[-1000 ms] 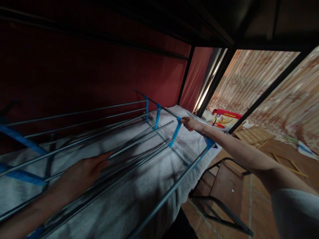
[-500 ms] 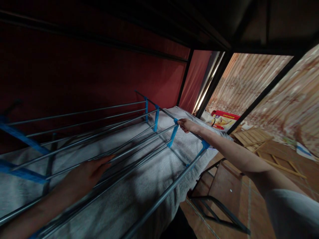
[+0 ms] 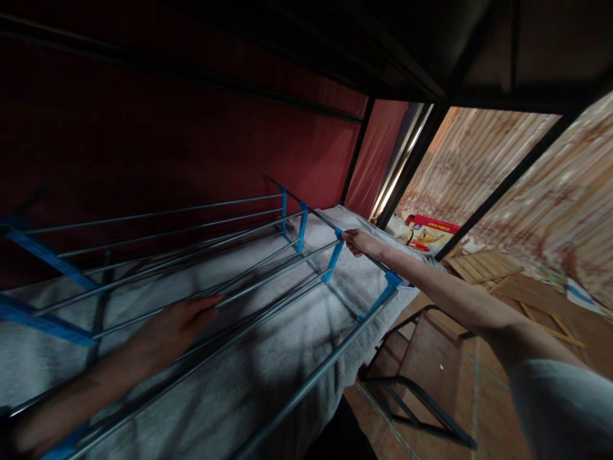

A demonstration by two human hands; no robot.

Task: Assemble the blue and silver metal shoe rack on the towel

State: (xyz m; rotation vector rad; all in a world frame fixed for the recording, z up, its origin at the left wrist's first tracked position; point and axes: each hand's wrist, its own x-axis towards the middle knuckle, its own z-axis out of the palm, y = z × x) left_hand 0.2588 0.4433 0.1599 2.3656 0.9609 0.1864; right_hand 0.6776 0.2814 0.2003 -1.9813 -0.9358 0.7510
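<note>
Fingers of right hand [image 3: 357, 243] curled closed around end bar [image 3: 322, 218] of metal rack [image 3: 330, 359], tight beside a blue bracket [image 3: 334, 259]. Left hand [image 3: 191, 317] partly closed over a long rod [image 3: 278, 273], mid-rack; can't tell how firm. Rack laid out along a pale fleecy blanket [image 3: 357, 287], shadow-streaked, hanging over near edge. Dark red wall [image 3: 215, 153] along far side; black frame [image 3: 414, 160] at the end and overhead. Past frame: stained corrugated sheeting [image 3: 488, 153], red-and-yellow box [image 3: 431, 233] in front of it, near blanket's far end. Lower right: brown chair [image 3: 431, 358] with black tubing, just beside blanket edge. Tiled floor [image 3: 493, 409] under it, slatted wooden pieces [image 3: 479, 263] farther back. Dim inside frame, brighter by sheeting.
</note>
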